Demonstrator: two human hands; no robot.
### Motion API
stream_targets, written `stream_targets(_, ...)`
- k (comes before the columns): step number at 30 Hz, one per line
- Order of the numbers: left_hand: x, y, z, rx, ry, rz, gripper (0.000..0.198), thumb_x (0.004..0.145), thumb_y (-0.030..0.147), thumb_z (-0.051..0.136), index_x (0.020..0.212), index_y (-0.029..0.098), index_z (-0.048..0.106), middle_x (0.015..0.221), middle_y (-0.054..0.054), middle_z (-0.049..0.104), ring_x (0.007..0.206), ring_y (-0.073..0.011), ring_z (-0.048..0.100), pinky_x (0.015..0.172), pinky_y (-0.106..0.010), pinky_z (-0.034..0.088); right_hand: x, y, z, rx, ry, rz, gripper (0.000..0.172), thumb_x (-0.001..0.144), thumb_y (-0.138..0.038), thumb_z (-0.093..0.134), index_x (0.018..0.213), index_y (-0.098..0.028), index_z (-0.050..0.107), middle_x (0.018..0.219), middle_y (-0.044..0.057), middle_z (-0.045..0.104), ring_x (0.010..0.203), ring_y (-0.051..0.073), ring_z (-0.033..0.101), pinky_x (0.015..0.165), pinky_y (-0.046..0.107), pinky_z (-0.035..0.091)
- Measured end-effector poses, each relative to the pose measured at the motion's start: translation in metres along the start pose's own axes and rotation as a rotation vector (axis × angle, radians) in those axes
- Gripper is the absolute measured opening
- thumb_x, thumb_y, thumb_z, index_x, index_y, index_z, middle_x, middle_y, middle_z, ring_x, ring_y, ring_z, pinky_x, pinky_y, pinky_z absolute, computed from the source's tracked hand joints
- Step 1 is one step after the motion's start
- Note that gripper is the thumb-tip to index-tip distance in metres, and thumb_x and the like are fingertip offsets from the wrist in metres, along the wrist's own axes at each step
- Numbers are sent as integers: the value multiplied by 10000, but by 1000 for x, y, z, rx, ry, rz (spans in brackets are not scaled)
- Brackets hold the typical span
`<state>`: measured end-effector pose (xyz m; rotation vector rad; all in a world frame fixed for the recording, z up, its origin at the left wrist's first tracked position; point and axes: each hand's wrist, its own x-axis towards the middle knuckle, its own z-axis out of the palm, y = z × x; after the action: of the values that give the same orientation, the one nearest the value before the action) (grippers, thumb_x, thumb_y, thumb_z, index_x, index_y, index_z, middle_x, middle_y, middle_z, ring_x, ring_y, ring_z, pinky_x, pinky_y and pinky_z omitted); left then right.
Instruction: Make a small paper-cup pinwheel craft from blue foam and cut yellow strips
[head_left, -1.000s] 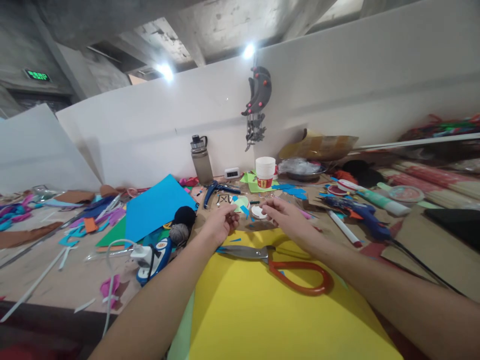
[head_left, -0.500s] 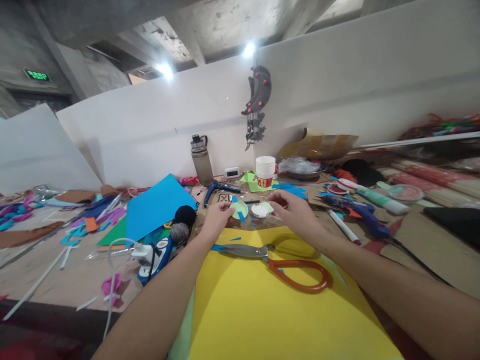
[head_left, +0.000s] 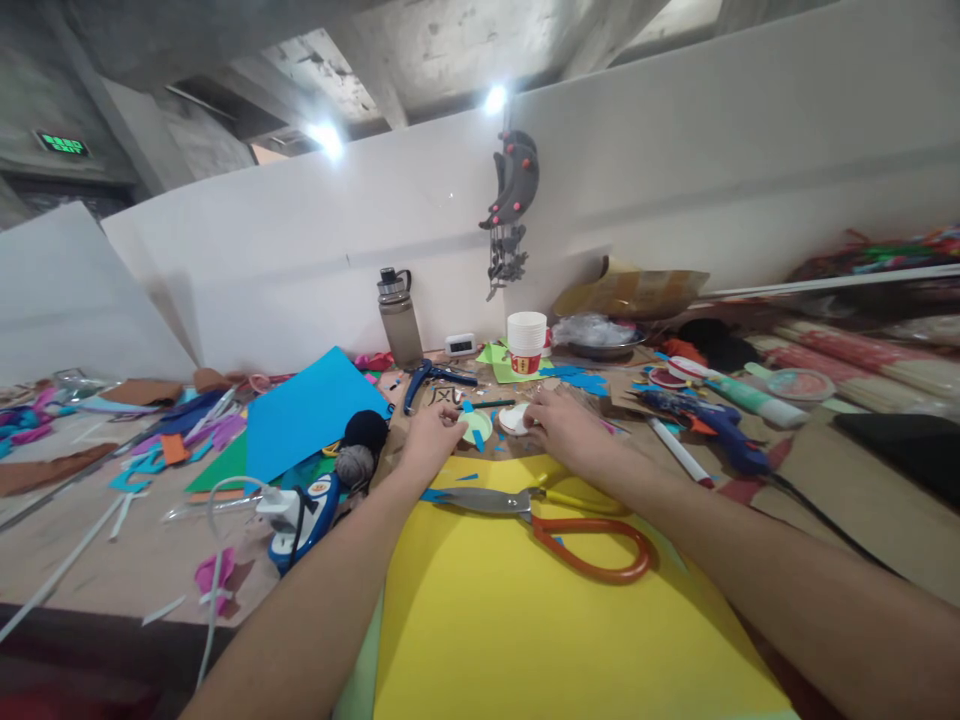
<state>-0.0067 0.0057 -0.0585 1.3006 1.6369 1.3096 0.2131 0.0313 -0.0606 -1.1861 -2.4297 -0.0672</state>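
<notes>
My left hand [head_left: 433, 440] is closed, its fingertips at the left edge of a light-green round disc [head_left: 480, 424] with blue paper strips across it. Just to the right, my right hand [head_left: 568, 430] has its fingers curled down on the right edge of a white round disc [head_left: 514, 420]. Its fingertips partly cover that disc. Nearer to me, large scissors [head_left: 491, 502] with orange-red and yellow handles lie on a yellow sheet [head_left: 570, 640]. A dark pencil-like stick [head_left: 491, 404] lies behind the discs.
A glue gun [head_left: 727, 430], a white marker [head_left: 679, 450] and a glue tube [head_left: 761, 400] are at right. Stacked paper cups [head_left: 526, 340], a water bottle [head_left: 400, 320] and blue pliers-like tool [head_left: 435, 378] stand or lie behind. At left are blue card [head_left: 307, 415] and a power strip [head_left: 304, 525].
My right hand has moved down and slightly left onto the white disc, and the light-green piece there is no longer visible. My left hand stays by the green disc. The view shifted slightly.
</notes>
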Motion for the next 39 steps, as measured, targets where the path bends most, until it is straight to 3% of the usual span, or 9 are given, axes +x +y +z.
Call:
stream_targets(4, 0, 1, 2, 142, -58, 63, 136, 645, 248, 696, 739, 162, 650, 547, -18, 611, 463, -134, 551, 472, -232, 387, 2, -6, -5, 176, 134, 27, 116, 819, -135, 480, 816, -161, 593, 928, 102, 604, 928, 230, 501, 812, 343, 384)
stream_targets(9, -1, 2, 4, -58, -100, 2, 281, 632, 311, 736, 833, 133, 655, 636, -38, 645, 476, -112, 571, 435, -197, 384, 2, -10, -11, 520, 153, 177, 101, 845, -263, 435, 784, -201, 487, 740, 13, 544, 658, 152, 482, 618, 293, 389)
stream_targets(15, -5, 8, 5, -167, -147, -43, 355, 606, 381, 759, 834, 129, 656, 592, -7, 601, 444, -73, 507, 396, -171, 345, 4, -11, -14, 1174, 126, 432, 145, 766, -320, 519, 735, -211, 428, 732, -25, 507, 665, 120, 528, 595, 263, 484)
stream_targets(19, -7, 9, 6, -165, -158, -47, 367, 615, 394, 752, 842, 124, 651, 583, -2, 587, 441, -63, 485, 406, -173, 350, 3, -8, -14, 1274, 88, 518, 162, 763, -333, 549, 736, -198, 463, 620, -32, 510, 558, 93, 487, 549, 238, 464)
stream_targets(25, -7, 8, 7, -247, -212, -91, 394, 629, 419, 739, 868, 123, 634, 582, 2, 578, 431, -49, 465, 414, -166, 343, 0, -9, -18, 1496, 19, 498, 221, 685, -359, 637, 740, -198, 496, 646, -21, 533, 558, 101, 504, 537, 248, 459)
stream_targets(28, -6, 8, 7, -305, -182, -93, 384, 629, 394, 745, 882, 130, 627, 597, 7, 575, 457, -48, 479, 421, -156, 348, -1, -10, -18, 1377, -70, 488, 242, 685, -391, 630, 714, -195, 490, 587, -29, 529, 500, 92, 477, 470, 222, 383)
stream_targets(32, -5, 10, 7, -405, -134, -93, 368, 614, 367, 763, 847, 138, 594, 600, 13, 568, 494, -57, 504, 435, -156, 369, -2, -7, -18, 884, -172, 492, 208, 744, -378, 551, 645, -198, 520, 507, -14, 531, 438, 107, 446, 417, 234, 287)
stream_targets(35, -5, 10, 7, -451, -122, -97, 385, 588, 366, 783, 828, 140, 583, 606, 17, 565, 513, -55, 512, 449, -152, 378, -4, -1, -21, 521, -91, 428, 176, 756, -346, 557, 659, -200, 558, 636, 36, 627, 560, 152, 543, 496, 263, 341)
stream_targets(39, -6, 11, 7, -465, -123, -93, 391, 581, 372, 788, 825, 137, 593, 623, 15, 560, 541, -54, 514, 451, -144, 371, -9, 7, -26, 277, -1, 357, 136, 753, -339, 587, 773, -205, 588, 731, 54, 657, 618, 178, 567, 539, 279, 338)
